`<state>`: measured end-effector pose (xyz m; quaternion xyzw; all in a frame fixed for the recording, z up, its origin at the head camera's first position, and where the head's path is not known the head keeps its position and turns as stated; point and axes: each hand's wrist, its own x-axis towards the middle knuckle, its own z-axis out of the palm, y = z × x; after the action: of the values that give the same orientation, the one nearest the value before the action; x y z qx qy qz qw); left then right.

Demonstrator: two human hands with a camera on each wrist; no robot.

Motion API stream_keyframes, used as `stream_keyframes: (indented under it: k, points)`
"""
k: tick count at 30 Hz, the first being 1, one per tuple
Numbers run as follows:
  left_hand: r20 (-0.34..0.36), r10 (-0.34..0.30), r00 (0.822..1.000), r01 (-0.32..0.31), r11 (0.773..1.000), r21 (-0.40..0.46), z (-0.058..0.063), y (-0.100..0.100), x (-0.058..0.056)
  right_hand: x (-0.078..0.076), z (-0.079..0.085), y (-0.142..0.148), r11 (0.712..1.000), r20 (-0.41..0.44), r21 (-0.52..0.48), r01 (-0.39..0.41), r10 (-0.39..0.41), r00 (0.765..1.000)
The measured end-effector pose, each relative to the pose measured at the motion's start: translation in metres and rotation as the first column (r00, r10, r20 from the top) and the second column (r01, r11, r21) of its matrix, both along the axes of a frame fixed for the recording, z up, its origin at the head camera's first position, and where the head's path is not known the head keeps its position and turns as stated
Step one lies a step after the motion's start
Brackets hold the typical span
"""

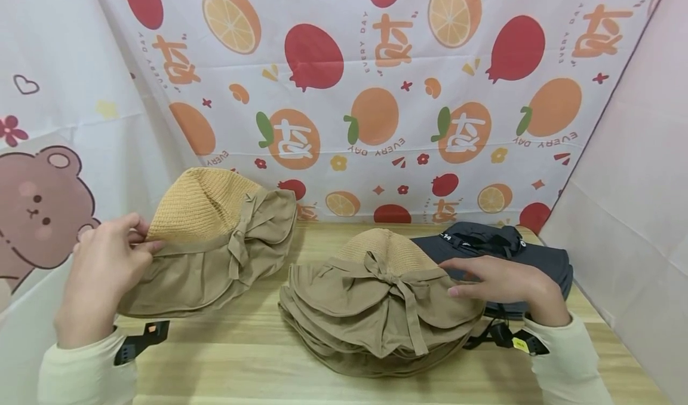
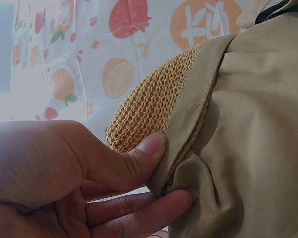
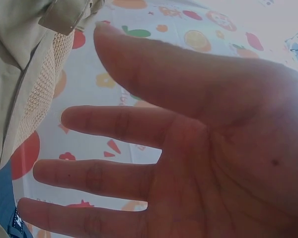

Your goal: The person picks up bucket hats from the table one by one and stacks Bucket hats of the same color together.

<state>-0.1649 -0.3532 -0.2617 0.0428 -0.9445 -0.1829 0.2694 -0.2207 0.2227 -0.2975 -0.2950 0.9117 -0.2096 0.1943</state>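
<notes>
My left hand pinches the left edge of a sun hat with a yellow woven crown, khaki cloth brim and tied bow. In the left wrist view, the thumb lies on the hat's band where woven crown meets cloth, fingers beneath. A stack of similar khaki hats sits in the middle, its top one showing a bow over a woven crown. Beside that stack's right side is my right hand, fingers extended. The right wrist view shows its palm with fingers spread and nothing held.
Dark navy hats lie behind the right hand, partly hidden by it. All rests on a wooden table. A fruit-print cloth hangs at the back, and pale cloth walls stand at the sides.
</notes>
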Motion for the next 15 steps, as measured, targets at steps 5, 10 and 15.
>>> stream_keyframes:
  k: [5,10,15]
  points:
    - [-0.03,0.005,1.0,-0.005,1.0,0.004,0.0001,0.0035,0.002,-0.0002,-0.0003,0.0009,1.0,-0.005,-0.009,-0.013,0.013,1.0]
    - [-0.072,0.0,0.997,0.0,1.0,-0.001,0.0013,0.0068,0.0033,0.0017,0.0013,0.0014,0.999,-0.005,-0.024,-0.022,0.022,1.0]
    - [-0.12,-0.007,0.993,0.007,1.0,-0.007,0.0035,0.0094,0.0069,0.0017,0.0018,0.0021,0.999,-0.019,-0.032,-0.019,0.019,1.0]
